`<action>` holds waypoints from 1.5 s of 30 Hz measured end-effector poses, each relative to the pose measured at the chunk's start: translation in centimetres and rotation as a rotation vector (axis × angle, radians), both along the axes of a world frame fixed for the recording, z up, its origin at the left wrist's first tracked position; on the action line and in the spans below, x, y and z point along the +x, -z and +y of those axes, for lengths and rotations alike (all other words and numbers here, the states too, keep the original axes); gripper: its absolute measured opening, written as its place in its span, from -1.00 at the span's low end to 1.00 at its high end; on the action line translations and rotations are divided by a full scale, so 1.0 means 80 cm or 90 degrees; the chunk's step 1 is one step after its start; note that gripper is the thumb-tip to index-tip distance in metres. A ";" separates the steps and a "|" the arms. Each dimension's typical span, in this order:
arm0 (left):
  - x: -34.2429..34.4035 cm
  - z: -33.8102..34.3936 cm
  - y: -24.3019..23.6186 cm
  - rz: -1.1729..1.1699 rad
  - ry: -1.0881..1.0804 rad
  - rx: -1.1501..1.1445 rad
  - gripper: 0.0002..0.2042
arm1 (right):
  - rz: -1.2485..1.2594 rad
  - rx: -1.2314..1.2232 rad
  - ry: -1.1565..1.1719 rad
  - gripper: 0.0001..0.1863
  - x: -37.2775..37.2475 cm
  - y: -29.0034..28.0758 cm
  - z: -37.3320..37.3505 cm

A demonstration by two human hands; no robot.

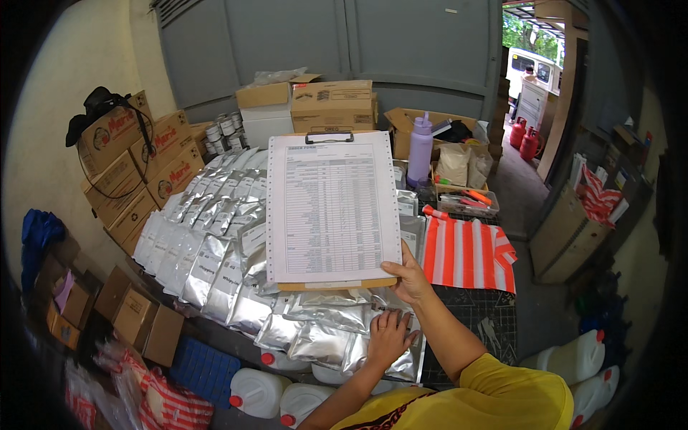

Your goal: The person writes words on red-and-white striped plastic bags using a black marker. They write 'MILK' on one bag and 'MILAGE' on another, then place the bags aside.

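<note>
My right hand (405,276) grips the lower right corner of a brown clipboard (333,285), which holds printed table sheets (332,211) under a dark clip at the top. Just below it, my left hand (390,333) rests with fingers apart and slightly bent on silver foil pouches (319,340). Many more labelled pouches (208,272) lie in overlapping rows around and behind the clipboard, which hides part of them.
Cartons (143,158) are stacked at left and back. A purple bottle (419,150), a tool tray (466,204) and striped bags (466,254) sit to the right. White jugs (254,390) line the lower edge. A doorway at upper right shows red gas cylinders (529,143).
</note>
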State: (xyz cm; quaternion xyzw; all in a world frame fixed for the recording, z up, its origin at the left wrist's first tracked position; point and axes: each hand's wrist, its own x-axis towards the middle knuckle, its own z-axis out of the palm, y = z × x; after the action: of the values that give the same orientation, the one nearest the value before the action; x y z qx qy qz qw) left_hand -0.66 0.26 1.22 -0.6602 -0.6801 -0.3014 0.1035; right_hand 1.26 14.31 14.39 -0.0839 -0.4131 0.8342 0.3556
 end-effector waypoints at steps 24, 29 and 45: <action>-0.009 0.006 0.041 0.042 0.046 -0.065 -0.49 | -0.278 -0.105 0.014 -0.48 -0.139 0.069 0.000; -0.006 0.008 0.050 0.128 0.020 -0.135 -0.51 | -0.302 -0.058 0.016 -0.48 -0.110 0.055 -0.015; 0.020 0.018 0.012 -0.066 -0.019 -0.035 -0.46 | -0.607 -0.140 0.846 -0.62 0.513 0.272 0.162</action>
State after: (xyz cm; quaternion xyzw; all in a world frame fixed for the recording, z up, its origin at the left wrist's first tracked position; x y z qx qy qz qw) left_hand 0.97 1.70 0.23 -0.6359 -0.7025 -0.3150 0.0542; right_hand 42.26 27.29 -7.33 -0.6903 -0.2999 0.3606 0.5509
